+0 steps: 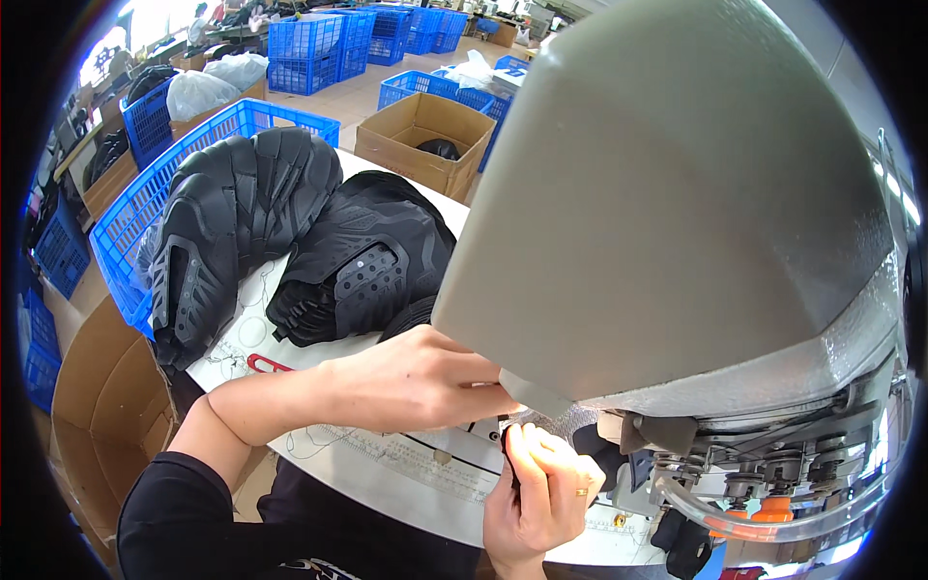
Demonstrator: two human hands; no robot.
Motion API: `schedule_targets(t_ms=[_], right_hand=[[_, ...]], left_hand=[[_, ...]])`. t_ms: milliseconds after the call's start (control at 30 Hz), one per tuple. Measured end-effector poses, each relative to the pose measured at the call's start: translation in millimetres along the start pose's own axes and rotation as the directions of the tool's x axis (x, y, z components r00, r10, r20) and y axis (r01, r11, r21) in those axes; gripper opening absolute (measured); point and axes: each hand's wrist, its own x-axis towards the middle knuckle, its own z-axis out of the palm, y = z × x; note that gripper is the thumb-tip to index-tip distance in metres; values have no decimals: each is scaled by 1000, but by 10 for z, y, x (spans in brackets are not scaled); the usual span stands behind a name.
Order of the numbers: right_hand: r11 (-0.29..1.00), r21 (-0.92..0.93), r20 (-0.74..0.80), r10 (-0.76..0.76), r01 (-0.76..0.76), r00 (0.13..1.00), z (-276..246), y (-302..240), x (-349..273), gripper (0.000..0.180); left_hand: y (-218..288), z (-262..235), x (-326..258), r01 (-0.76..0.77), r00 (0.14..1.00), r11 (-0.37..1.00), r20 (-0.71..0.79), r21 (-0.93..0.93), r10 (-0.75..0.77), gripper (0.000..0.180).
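Note:
A large grey sewing machine head (657,213) fills the right side of the head view. My left hand (416,382) reaches in at its lower left edge, fingers bent and closed; their tips are hidden, so what they grip does not show. Close by, my right hand (546,493), with a ring on one finger, is closed on a small black piece (509,449) whose edge shows beside the fingers. Beyond my left forearm, black shoe uppers lie in two bundles: a curved stack (237,198) and a second bundle (372,261).
A white worktable (396,474) carries loose threads and a red-handled tool (268,364). Past its edges stand a blue crate (193,155) and cardboard boxes (416,135), (106,416). Pulleys and a clear curved guard (773,527) sit at the machine's right.

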Motion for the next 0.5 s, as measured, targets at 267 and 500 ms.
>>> schedule_targets(t_ms=[267, 500], right_hand=[[1000, 19, -22, 2, -1, 1000, 31, -21, -3, 21], [998, -53, 13, -13, 13, 1000, -4, -105, 76, 19]], left_hand=[[0, -41, -3, 16, 999, 999, 30, -38, -15, 24], [12, -54, 20, 1, 1000, 1000, 12, -12, -1, 24]])
